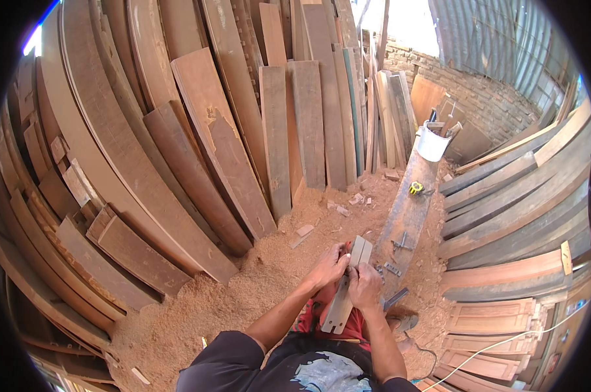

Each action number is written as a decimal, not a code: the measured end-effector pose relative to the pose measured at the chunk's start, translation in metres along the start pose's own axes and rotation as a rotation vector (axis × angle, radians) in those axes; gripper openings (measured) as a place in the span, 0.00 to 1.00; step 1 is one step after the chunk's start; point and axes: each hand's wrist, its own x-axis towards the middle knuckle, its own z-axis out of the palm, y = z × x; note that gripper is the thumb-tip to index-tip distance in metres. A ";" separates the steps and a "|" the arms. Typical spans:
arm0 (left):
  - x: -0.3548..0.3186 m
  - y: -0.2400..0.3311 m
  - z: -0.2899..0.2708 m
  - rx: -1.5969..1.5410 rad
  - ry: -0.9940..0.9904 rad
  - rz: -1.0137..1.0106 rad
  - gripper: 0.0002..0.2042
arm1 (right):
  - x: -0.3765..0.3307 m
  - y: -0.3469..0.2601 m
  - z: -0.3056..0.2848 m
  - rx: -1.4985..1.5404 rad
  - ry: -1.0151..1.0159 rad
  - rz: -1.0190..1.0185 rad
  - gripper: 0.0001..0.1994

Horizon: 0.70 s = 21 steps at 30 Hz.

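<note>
Over my lap lies a long, narrow, greyish wooden piece (338, 306), tilted with its far end toward the upper right. A dark groove or seam runs along its far part, and two small dark holes mark its near end. My left hand (329, 268) grips its left side, fingers closed, near the far part. Across from it, my right hand (366, 285) is closed around the right side. Whether the far and near parts are one piece, I cannot tell, since my hands cover the middle. Beside my right hand, small metal parts (392, 268) lie on a dusty plank (406, 212).
A yellow tape measure (416, 188) and a metal tool (403, 242) rest on the plank. At its far end stands a white bucket (433, 145) of tools. Boards (223, 150) lean at the left and back; stacked timber (511, 196) lines the right. Sawdust (171, 326) covers the floor. A pale cable (505, 336) crosses lower right.
</note>
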 end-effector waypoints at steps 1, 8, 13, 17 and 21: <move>-0.001 0.004 -0.001 0.024 -0.002 -0.005 0.27 | 0.001 -0.001 -0.001 -0.027 -0.019 0.025 0.07; -0.001 0.001 0.001 0.041 0.012 0.002 0.28 | -0.001 0.002 0.003 -0.008 0.022 -0.007 0.09; 0.000 -0.001 0.003 0.015 0.017 0.014 0.28 | -0.001 0.003 0.002 0.054 0.061 -0.105 0.09; -0.001 0.001 0.004 0.085 0.028 0.041 0.28 | -0.001 0.003 0.000 -0.043 0.016 -0.010 0.10; 0.001 -0.002 0.004 0.068 0.023 0.034 0.29 | -0.001 0.002 0.000 0.055 0.042 -0.063 0.09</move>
